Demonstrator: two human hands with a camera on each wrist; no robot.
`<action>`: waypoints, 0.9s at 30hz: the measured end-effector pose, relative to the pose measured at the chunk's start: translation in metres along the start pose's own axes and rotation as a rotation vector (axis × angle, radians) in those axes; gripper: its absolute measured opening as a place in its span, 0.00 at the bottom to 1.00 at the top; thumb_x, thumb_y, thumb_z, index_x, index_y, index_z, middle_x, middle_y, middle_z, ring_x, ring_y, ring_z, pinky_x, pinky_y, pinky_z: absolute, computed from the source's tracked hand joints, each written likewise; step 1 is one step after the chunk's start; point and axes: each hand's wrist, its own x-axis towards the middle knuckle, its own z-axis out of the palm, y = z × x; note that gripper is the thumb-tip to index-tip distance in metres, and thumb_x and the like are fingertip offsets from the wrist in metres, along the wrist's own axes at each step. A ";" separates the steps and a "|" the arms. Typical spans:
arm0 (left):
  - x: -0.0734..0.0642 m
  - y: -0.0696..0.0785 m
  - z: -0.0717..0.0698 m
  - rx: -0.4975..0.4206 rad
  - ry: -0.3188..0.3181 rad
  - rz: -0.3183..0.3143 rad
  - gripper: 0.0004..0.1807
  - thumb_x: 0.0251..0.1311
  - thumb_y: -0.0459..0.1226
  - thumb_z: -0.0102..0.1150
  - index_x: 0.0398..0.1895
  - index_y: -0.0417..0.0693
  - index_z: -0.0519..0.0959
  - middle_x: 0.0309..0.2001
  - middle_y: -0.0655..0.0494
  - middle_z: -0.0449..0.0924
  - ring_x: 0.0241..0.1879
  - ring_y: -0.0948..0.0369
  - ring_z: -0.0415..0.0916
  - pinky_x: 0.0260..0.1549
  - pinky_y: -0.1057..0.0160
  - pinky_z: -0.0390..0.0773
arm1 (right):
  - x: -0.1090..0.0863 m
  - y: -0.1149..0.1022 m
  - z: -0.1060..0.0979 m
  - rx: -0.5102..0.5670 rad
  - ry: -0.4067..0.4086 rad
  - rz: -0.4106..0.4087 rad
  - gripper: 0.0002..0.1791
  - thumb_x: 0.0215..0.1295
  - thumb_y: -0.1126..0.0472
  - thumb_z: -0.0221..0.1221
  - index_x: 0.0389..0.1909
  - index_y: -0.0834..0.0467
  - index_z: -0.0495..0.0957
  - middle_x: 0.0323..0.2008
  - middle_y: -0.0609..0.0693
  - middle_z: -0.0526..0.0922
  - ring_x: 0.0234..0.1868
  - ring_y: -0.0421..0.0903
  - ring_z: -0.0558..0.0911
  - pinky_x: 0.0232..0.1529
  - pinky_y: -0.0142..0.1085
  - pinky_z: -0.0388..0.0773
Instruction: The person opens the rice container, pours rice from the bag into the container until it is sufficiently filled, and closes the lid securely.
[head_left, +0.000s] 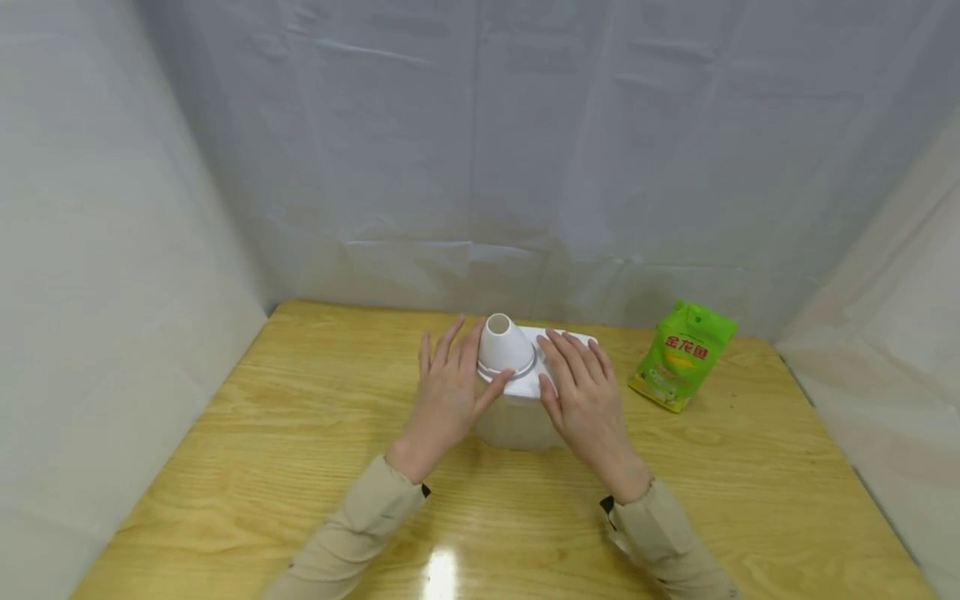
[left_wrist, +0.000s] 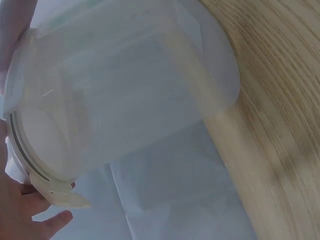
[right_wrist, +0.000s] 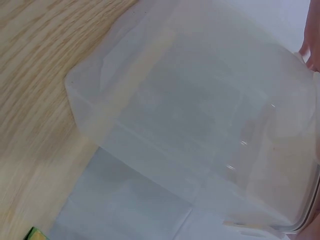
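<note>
A clear, tall storage container (head_left: 517,421) stands upright on the table under a white lid (head_left: 525,385). On the lid's left part a white cone-shaped spout (head_left: 504,343) with a round opening points up. My left hand (head_left: 448,396) touches the lid's left side, its fingers spread and its thumb across the front of the spout's base. A pale latch (left_wrist: 60,195) lies against the left fingers in the left wrist view. My right hand (head_left: 588,408) rests on the lid's right part, fingers mostly straight over the top and thumb near the front edge. Through the container's wall (right_wrist: 165,115) I see no contents.
A green bag (head_left: 682,358) with a yellow base and red lettering stands on the wooden table (head_left: 300,417), right of the container. A grey-white sheet (head_left: 480,167) hangs behind the table's back edge, with pale sheets on both sides.
</note>
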 end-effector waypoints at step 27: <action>-0.002 0.001 0.001 -0.037 0.048 -0.020 0.48 0.71 0.69 0.26 0.71 0.38 0.66 0.59 0.38 0.80 0.70 0.42 0.64 0.67 0.26 0.52 | 0.004 -0.002 -0.005 0.007 -0.009 -0.013 0.29 0.81 0.47 0.40 0.64 0.63 0.76 0.62 0.60 0.79 0.63 0.60 0.77 0.67 0.59 0.68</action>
